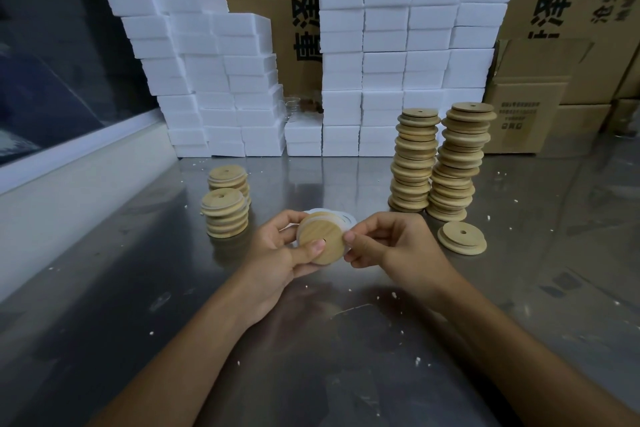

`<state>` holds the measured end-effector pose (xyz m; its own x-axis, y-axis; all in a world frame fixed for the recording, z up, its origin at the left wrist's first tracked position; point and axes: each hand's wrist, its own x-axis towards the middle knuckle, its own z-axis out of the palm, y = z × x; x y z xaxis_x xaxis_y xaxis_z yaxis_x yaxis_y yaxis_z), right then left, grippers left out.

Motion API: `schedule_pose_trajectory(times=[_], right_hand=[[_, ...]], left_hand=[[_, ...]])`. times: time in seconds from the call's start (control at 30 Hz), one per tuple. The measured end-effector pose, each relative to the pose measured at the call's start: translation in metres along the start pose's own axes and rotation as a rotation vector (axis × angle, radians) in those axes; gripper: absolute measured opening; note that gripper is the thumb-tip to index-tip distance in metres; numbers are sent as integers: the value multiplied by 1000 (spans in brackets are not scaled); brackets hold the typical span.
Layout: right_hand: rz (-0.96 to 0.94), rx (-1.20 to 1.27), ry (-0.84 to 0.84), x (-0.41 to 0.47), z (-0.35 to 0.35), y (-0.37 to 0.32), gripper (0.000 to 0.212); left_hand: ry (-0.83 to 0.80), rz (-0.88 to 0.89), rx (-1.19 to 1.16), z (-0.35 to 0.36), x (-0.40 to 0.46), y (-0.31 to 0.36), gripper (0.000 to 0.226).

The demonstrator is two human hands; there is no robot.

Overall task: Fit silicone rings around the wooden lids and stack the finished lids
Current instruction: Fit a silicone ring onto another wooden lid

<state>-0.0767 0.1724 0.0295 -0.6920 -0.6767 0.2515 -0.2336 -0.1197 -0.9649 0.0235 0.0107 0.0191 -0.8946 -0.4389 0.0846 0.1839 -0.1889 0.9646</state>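
Note:
A round wooden lid (320,239) with a small hole is held on edge above the metal table (311,340). My left hand (280,250) grips it, thumb on its flat face. My right hand (384,243) pinches a translucent white silicone ring (343,222) at the lid's right rim. More white rings (348,217) lie on the table just behind the lid. Two short stacks of lids (227,206) stand at the left. Two tall stacks of lids (440,163) stand at the right, with a single lid (461,237) lying in front of them.
White foam blocks (381,55) are piled high along the back of the table, with cardboard cartons (540,90) behind and to the right. A white ledge (69,184) runs along the left side. Small white crumbs are scattered over the metal surface.

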Motion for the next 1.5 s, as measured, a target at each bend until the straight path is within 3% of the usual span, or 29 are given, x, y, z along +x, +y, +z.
schedule_pose_trajectory(times=[0.63, 0.97, 1.1, 1.27, 1.37, 1.5], right_hand=[[-38, -158, -9, -2, 0, 0, 9], [-56, -110, 1, -2, 2, 3, 9], [-47, -118, 35, -1, 6, 7, 7], [-82, -132, 128, 0, 10, 4, 4], [-104, -119, 139, -1, 10, 2, 4], [-129, -101, 118, -4, 13, -2, 8]], left_hand=[[-59, 34, 119, -4, -1, 3, 41], [-32, -30, -91, 1, 0, 2, 35], [21, -13, -13, 2, -1, 2, 35], [118, 195, 268, 7, -1, -2, 34], [156, 255, 293, 5, 1, -2, 25], [219, 165, 156, 5, 1, 1, 10]])
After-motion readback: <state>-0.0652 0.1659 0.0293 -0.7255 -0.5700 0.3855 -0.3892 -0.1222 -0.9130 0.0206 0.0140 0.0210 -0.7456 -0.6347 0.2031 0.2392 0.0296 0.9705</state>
